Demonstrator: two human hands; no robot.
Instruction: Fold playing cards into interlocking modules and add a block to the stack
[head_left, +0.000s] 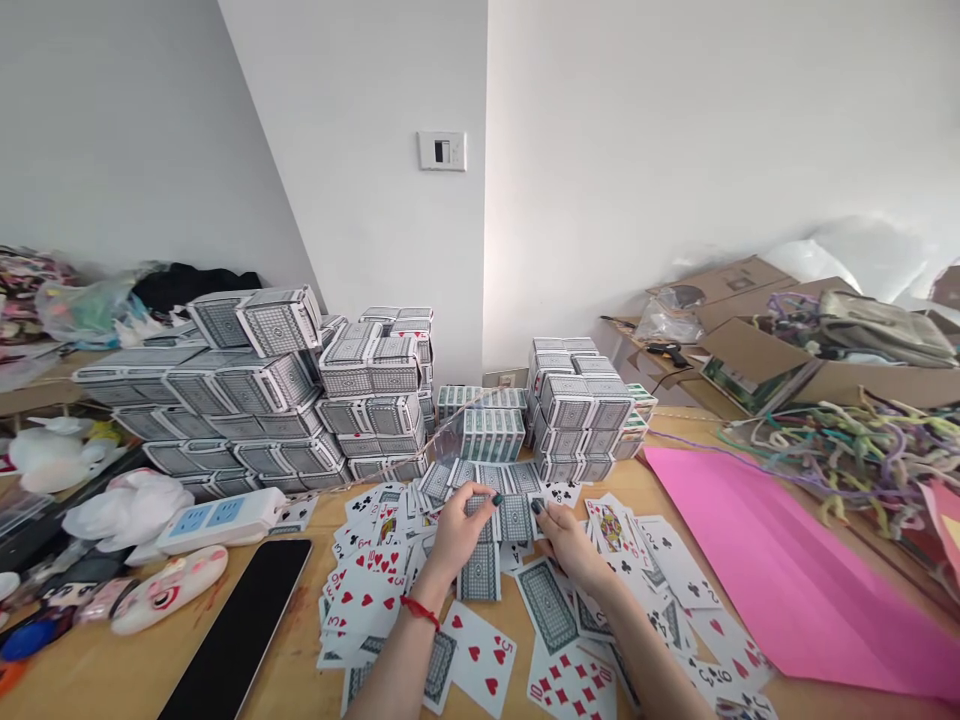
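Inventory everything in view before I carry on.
Loose playing cards: many, white and grey, around hands
Held cards: uncounted, grey, centre
Grey card blocks: many, grey, left and right
Green card blocks: several, green, rear centre
Phone: one, black, front left
Power strip: one, white, beyond phone
Paper: one, pink, right
Pipe cleaners: many, multicoloured, far right
Cardboard box: one open, brown, right rear
Glue gun: one, black, right rear
Wall plate: one, white, wall
Table: one, tan, beneath cards
Clutter: uncounted, mixed, both edges
Left hand: one, dark nails, pinching cards
Right hand: one, dark nails, pinching cards
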